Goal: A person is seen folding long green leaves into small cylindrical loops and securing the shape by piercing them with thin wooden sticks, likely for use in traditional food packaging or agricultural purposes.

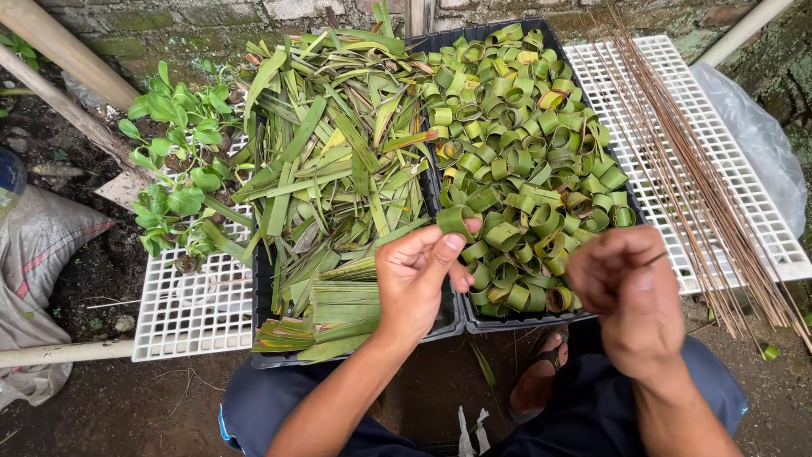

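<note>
My left hand (419,275) pinches a green leaf ring (454,220) between thumb and fingers, just above the seam between two black trays. My right hand (626,283) hovers blurred to the right with fingers curled around a thin brown stick (655,258). The right tray (507,322) is heaped with several rolled leaf rings (516,144). The left tray (271,360) holds a pile of cut green leaf strips (338,169), some stacked flat at its near end.
A bundle of thin brown sticks (677,161) lies across a white plastic grid (727,169) on the right. Small green seedlings (178,161) grow at left beside another white grid (186,322). A grey sack (38,254) and wooden poles stand at far left.
</note>
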